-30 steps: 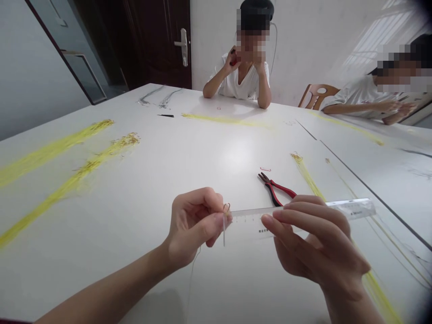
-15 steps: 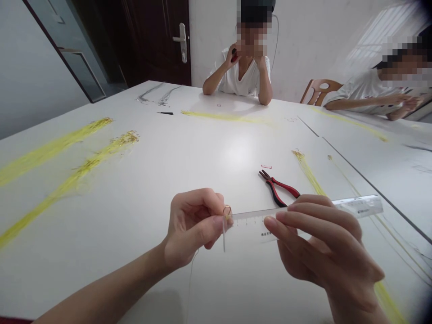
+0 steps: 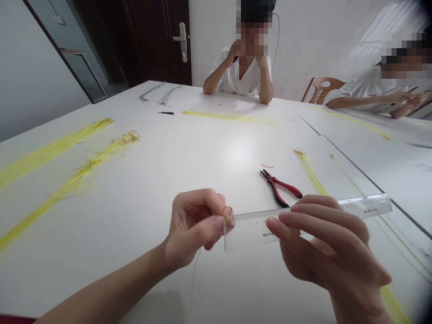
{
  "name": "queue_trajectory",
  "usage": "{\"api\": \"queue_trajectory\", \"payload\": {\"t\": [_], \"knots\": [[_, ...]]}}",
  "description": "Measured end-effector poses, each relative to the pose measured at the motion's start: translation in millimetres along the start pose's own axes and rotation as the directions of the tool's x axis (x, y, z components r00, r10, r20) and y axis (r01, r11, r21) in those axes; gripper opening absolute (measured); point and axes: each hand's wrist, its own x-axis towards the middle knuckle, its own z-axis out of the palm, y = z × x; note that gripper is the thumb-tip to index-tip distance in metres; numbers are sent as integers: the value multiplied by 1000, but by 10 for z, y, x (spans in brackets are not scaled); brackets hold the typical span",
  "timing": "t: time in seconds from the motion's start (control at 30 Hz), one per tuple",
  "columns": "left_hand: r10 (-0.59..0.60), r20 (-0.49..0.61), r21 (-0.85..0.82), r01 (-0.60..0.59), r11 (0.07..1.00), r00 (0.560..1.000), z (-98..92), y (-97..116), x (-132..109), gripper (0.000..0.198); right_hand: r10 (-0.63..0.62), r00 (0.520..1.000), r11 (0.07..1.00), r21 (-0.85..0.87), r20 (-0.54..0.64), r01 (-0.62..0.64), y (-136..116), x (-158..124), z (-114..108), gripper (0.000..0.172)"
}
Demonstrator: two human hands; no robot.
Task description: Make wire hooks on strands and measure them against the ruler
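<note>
My left hand (image 3: 197,225) pinches a small gold-coloured fish hook (image 3: 227,209) between thumb and forefinger, its curved bend sticking up past the fingertips. A thin line (image 3: 195,270) hangs below that hand. In my right hand (image 3: 327,238) is a clear plastic ruler (image 3: 248,229), gripped between thumb and fingers and tilted slightly up to the right. The ruler's left end meets the hook at my left fingertips. Pliers (image 3: 278,186) with red and black handles lie on the table just beyond the ruler.
Bundles of yellow line with hooks (image 3: 118,144) lie at the left, with another bundle (image 3: 308,171) at the right. Black tweezers (image 3: 166,113) lie farther back on the white table (image 3: 189,153). One person (image 3: 243,81) sits opposite, another (image 3: 357,92) at far right.
The ruler and my right hand have shifted slightly right. My left hand keeps its pinch on the hook, almost still.
</note>
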Motion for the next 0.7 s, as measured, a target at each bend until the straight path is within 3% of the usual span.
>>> {"api": "queue_trajectory", "payload": {"t": [0.7], "knots": [[64, 77, -42, -61, 997, 995, -19, -42, 41, 10, 29, 1000, 999, 23, 4, -29, -19, 4, 7, 11]]}}
